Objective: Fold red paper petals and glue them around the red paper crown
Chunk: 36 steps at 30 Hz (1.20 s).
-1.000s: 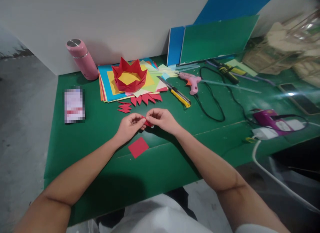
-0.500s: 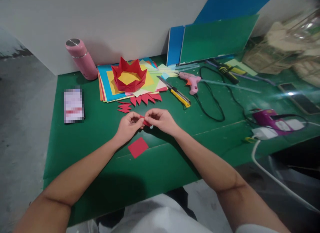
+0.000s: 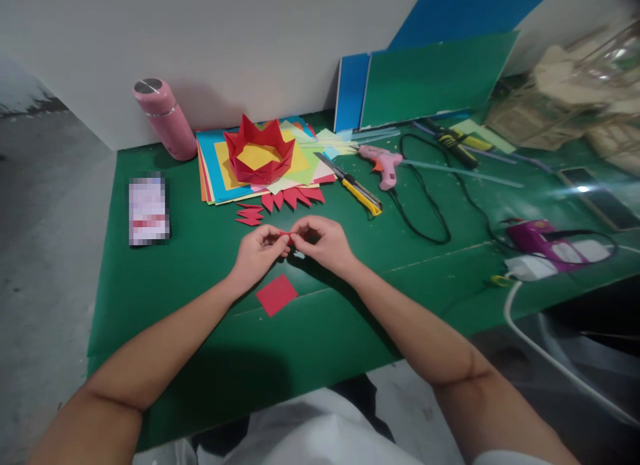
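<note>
Between the fingertips of both hands is a small piece of red paper (image 3: 287, 236), mostly covered by the thumbs. My left hand (image 3: 259, 253) pinches its left side; my right hand (image 3: 323, 242) pinches the right. Below them a flat red paper square (image 3: 277, 295) lies on the green table (image 3: 200, 358). Just beyond my hands are several pointed, folded red paper pieces (image 3: 293, 198), with a smaller group of folded pieces (image 3: 249, 214) to their left. Farther back, a ring of folded red paper (image 3: 259, 168) rests on a stack of coloured paper (image 3: 207, 175).
A pink bottle (image 3: 167, 122) and a blurred flat item (image 3: 148, 209) are at left. Right of the paper lie a yellow utility knife (image 3: 363, 195), a pink glue gun (image 3: 383, 162) with its cord, a phone (image 3: 603, 195), and a purple item (image 3: 540, 242) by a white plug.
The red paper has been turned between my fingers and less of it shows now. My right hand has shifted slightly; the things on the table stay where they were.
</note>
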Each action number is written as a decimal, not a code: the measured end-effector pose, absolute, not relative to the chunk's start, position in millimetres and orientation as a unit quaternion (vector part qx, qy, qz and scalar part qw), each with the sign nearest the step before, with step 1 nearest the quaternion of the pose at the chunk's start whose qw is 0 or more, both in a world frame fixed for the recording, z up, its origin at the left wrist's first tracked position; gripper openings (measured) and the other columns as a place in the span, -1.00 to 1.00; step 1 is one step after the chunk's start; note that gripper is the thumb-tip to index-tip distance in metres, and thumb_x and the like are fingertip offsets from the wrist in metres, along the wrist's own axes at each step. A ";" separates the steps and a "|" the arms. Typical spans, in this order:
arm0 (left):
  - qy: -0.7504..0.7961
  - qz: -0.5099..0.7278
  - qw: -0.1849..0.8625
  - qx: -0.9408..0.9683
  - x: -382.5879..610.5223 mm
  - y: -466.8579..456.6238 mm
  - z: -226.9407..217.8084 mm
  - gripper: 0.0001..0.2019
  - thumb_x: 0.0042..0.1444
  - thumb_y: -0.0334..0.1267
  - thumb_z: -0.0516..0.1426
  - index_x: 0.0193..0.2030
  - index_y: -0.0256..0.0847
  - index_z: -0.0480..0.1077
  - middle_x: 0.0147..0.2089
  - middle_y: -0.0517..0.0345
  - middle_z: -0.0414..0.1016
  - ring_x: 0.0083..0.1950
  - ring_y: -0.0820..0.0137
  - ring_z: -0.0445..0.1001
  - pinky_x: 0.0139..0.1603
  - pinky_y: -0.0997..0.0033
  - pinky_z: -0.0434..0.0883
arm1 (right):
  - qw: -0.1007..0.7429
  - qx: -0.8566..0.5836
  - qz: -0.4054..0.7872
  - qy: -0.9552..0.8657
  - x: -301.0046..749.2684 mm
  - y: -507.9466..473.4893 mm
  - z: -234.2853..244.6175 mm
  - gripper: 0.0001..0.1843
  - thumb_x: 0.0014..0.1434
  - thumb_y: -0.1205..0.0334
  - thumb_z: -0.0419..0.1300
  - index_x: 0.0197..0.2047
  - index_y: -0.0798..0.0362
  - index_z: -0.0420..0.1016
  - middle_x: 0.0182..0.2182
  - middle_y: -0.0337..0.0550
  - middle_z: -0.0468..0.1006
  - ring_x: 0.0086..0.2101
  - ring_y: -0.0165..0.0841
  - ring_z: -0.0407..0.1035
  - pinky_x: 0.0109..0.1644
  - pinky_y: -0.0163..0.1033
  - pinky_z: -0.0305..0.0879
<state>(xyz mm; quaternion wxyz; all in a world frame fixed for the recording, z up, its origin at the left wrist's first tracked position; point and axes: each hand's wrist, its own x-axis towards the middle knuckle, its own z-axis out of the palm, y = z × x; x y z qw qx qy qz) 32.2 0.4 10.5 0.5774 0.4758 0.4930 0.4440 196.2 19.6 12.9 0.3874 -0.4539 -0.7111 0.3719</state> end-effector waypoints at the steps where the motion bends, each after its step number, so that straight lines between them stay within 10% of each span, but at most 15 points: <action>1: 0.495 0.442 0.577 0.476 32.1 0.4 10.8 -0.70 -0.06 -0.06 0.29 -0.39 -0.26 0.37 -0.54 0.20 0.49 -0.51 0.49 0.49 -0.42 0.47 0.47 | 0.389 -0.453 0.343 -0.725 196.0 19.1 13.4 -0.90 0.09 0.21 0.18 -0.40 0.03 0.46 -0.50 -0.23 0.49 -0.49 -0.45 0.31 -0.40 -0.31 0.28; 17: 0.520 0.441 0.549 0.483 35.0 -3.8 11.4 -0.79 0.05 -0.11 0.19 -0.38 -0.18 0.29 -0.70 0.39 0.32 -0.75 0.61 0.20 -0.72 0.61 0.10 | 0.348 -0.361 0.024 -0.865 196.4 14.5 13.0 -0.78 0.28 0.33 0.06 -0.37 0.01 0.47 -0.38 -0.11 0.57 -0.37 -0.35 0.36 -0.22 -0.21 0.31; 36: 0.484 0.430 0.651 0.396 24.8 8.1 14.7 -0.64 -0.18 -0.01 0.35 -0.38 -0.26 0.46 -0.66 0.27 0.39 -0.66 0.59 0.26 -0.62 0.57 0.19 | 0.322 -0.286 0.004 -0.903 211.7 25.7 18.1 -0.76 0.24 0.36 0.03 -0.17 0.07 0.54 -0.31 -0.05 0.61 -0.32 -0.34 0.43 -0.21 -0.21 0.39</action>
